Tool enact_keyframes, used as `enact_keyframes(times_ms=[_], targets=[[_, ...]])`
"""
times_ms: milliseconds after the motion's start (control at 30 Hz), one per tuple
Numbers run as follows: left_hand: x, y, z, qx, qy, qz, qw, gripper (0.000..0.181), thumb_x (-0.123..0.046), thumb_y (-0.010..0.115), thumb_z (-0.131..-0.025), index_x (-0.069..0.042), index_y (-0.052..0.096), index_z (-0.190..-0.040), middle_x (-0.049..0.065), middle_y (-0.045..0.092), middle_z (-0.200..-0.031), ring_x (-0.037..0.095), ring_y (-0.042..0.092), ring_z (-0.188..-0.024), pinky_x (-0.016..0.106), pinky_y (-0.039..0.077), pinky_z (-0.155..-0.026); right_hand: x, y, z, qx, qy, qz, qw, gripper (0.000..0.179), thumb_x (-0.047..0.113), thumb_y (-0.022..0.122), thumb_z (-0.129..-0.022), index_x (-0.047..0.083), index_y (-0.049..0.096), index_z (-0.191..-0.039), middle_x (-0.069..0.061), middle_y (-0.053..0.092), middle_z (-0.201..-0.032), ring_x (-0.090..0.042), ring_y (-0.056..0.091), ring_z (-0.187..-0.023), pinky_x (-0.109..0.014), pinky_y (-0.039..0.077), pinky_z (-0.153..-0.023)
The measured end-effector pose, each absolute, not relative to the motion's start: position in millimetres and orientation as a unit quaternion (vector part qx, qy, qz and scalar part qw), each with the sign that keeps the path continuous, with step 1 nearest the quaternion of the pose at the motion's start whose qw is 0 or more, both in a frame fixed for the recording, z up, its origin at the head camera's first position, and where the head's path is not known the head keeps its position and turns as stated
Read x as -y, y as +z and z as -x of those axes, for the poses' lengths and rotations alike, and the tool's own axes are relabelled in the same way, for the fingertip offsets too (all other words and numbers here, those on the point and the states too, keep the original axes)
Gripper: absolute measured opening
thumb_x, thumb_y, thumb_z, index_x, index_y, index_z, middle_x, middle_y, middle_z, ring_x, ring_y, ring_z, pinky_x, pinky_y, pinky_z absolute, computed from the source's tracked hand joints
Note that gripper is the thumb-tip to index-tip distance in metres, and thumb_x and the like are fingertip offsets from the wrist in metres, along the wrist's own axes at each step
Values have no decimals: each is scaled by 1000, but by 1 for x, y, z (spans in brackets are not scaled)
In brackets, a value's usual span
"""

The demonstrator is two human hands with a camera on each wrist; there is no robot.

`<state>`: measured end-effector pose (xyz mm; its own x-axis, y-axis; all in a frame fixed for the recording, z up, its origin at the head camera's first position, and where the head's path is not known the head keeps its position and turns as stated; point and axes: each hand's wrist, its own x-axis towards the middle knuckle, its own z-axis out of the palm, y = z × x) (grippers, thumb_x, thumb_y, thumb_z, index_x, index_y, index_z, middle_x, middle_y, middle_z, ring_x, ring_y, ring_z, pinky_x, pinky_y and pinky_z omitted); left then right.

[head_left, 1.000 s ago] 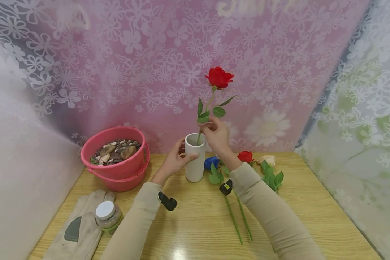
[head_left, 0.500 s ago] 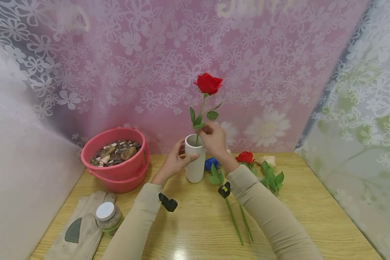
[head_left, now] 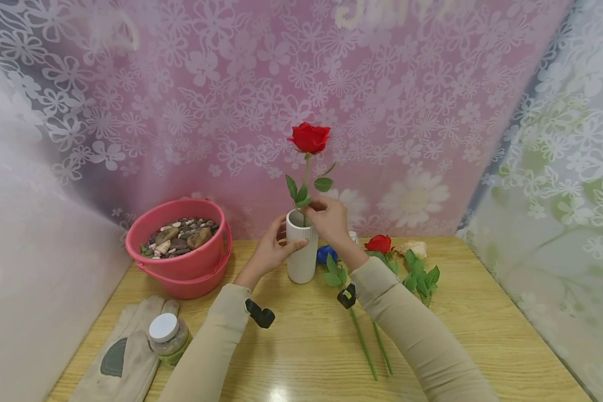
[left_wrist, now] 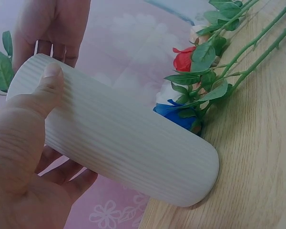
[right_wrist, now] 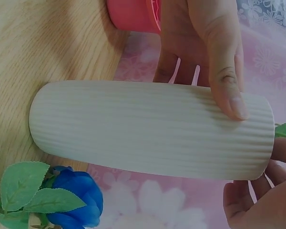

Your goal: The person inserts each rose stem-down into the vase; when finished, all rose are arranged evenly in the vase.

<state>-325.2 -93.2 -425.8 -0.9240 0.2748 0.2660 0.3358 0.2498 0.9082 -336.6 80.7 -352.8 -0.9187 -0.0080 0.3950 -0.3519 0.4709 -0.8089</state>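
Observation:
A white ribbed vase (head_left: 301,258) stands upright on the table. My left hand (head_left: 271,248) grips it near the top, thumb across the front and fingers behind, as the left wrist view shows on the vase (left_wrist: 119,129). A red rose (head_left: 309,138) rises above the vase, its lower stem inside the mouth. At the rim, my right hand (head_left: 329,220) pinches the rose's stem just under the lowest leaves. The stem's end is hidden within the vase. In the right wrist view the right hand (right_wrist: 271,200) is right beside the rim.
A blue rose (head_left: 326,254), another red rose (head_left: 379,244) and a cream rose (head_left: 413,249) lie at the right. A pink bucket (head_left: 191,285) of stones stands left. Nearer are work gloves (head_left: 113,357) and a white-lidded jar (head_left: 167,335). A patterned curtain (head_left: 261,84) hangs behind.
The right hand has moved the red rose left and down, its stem deeper in the vase and more upright. The left hand keeps its grip on the vase.

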Motion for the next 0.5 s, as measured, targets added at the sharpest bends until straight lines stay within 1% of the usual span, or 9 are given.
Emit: enact_keyframes(times_ms=[133, 300, 500], targets=[[94, -426, 325, 792, -579, 193, 25, 82, -27, 77, -98, -20, 30, -165, 17, 53, -153, 38, 57, -139, 56, 50, -114, -81, -354, 336, 847, 491, -105, 172, 25, 19, 76, -94, 5, 81, -114, -16, 79, -113, -33, 75, -105, -48, 61, -94], [94, -426, 325, 794, -576, 194, 26, 82, -27, 77, -98, -20, 30, -165, 17, 53, -153, 38, 57, -139, 56, 50, -115, -80, -356, 336, 854, 478, -103, 177, 29, 17, 76, -91, 2, 80, -116, -20, 71, -123, -37, 72, -111, -51, 61, -96], [94, -426, 326, 792, -577, 198, 26, 83, -27, 78, -98, -22, 30, -165, 17, 52, -153, 38, 57, -140, 57, 49, -115, -80, -357, 337, 853, 482, -107, 167, 27, 14, 75, -91, -1, 81, -112, -22, 71, -125, -40, 71, -115, -52, 59, -102]])
